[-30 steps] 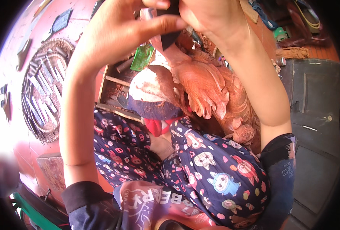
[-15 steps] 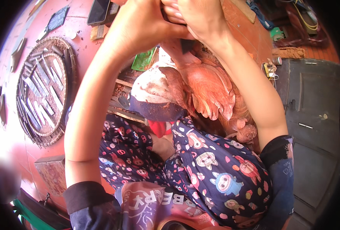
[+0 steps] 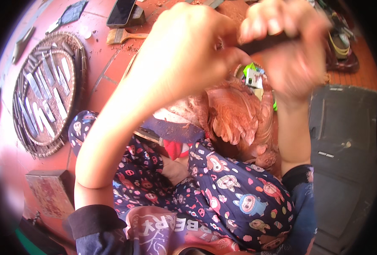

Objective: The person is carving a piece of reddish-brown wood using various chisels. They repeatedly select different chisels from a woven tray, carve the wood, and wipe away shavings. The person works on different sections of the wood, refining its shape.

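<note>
1. While both hands are raised close to the camera near the top of the view, they meet around a dark, slim tool handle [image 3: 267,42].
2. The handle's long axis runs roughly left to right, tilted so its right end sits a little higher; the left end points toward the left hand. Its tip is hidden, so what kind of tool it is cannot be told.
3. The right hand [image 3: 288,46] wraps the handle, its fingers [image 3: 273,25] curled over the top and pressed together, nails showing.
4. The left hand [image 3: 192,46] is bunched in a loose fist, its fingers folded in against the handle's left end; the exact grip is hidden and blurred.
5. Below the hands, a reddish-brown wood carving [image 3: 239,119] with leaf-like folds rests against the person's lap, which is covered in dark blue patterned trousers [image 3: 235,195].
6. A small green and white object [image 3: 253,76] sits just above the carving, under the right hand.
7. On the red tiled floor [image 3: 107,80] to the left lies a round woven tray [image 3: 44,93] filled with many metal carving tools [image 3: 48,91].
8. Farther up the floor are a flat brush [image 3: 122,36] and a dark phone [image 3: 121,12], near each other.
9. A small wooden block [image 3: 48,193] sits at lower left.
</note>
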